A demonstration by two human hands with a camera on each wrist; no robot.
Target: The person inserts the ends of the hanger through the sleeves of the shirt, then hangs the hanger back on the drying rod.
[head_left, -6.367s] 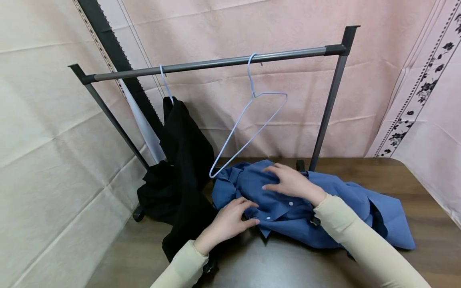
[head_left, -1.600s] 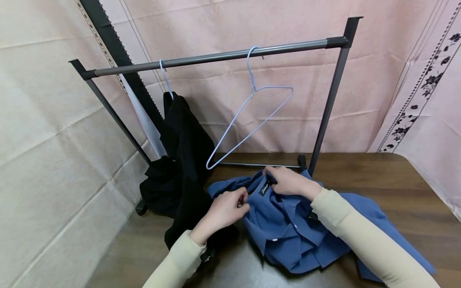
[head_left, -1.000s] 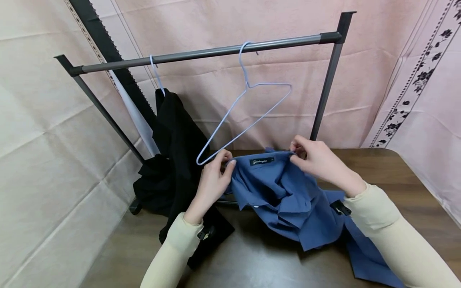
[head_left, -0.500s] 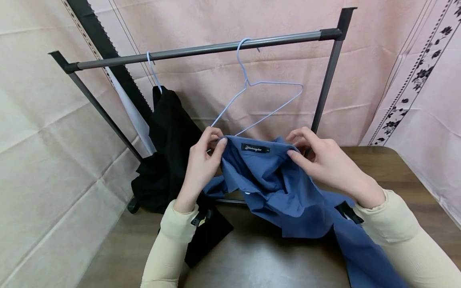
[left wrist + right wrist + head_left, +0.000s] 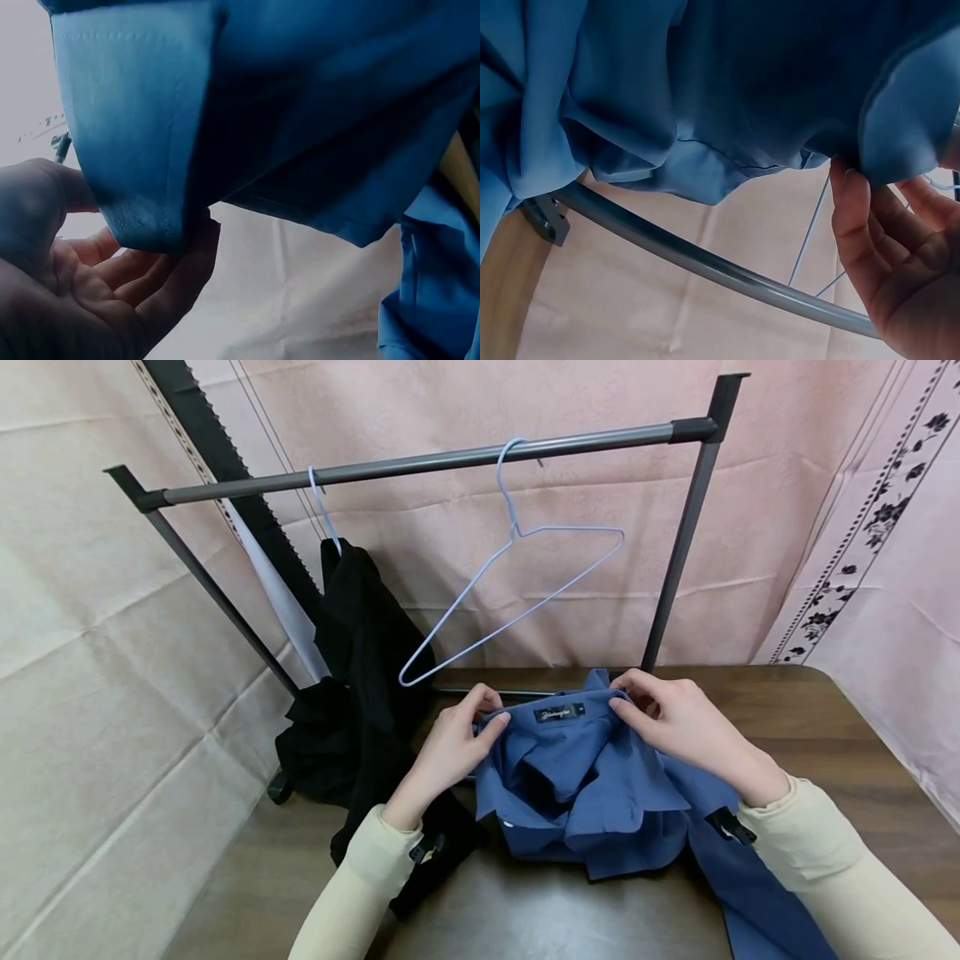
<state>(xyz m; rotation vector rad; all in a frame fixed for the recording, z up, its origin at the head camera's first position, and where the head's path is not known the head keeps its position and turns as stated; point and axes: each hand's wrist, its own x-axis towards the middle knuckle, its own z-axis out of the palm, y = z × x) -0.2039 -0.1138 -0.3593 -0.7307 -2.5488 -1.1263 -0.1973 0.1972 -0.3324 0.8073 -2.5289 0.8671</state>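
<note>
A blue button-up shirt (image 5: 600,777) is held by its collar between both hands, the dark neck label facing up. My left hand (image 5: 453,739) pinches the collar's left end between thumb and fingers; the left wrist view shows the collar flap (image 5: 135,135) between them. On the other side my right hand (image 5: 686,722) pinches the collar's right end, also seen in the right wrist view. The shirt's body sags below in folds, and a sleeve trails to the lower right. Behind the hands, a bare light-blue wire hanger (image 5: 480,577) hangs from the rack's bar.
The dark metal clothes rack (image 5: 420,466) stands at the back of the wooden table (image 5: 810,727). A black garment (image 5: 367,668) hangs on a second hanger at the left, its lower end spread on the table. Pale cloth (image 5: 600,568) covers the walls behind.
Earlier the shirt lay crumpled on the table beneath both hands. The hands took its collar, spread and raised it in front of the hanger, then lowered it slightly over the last half second.
</note>
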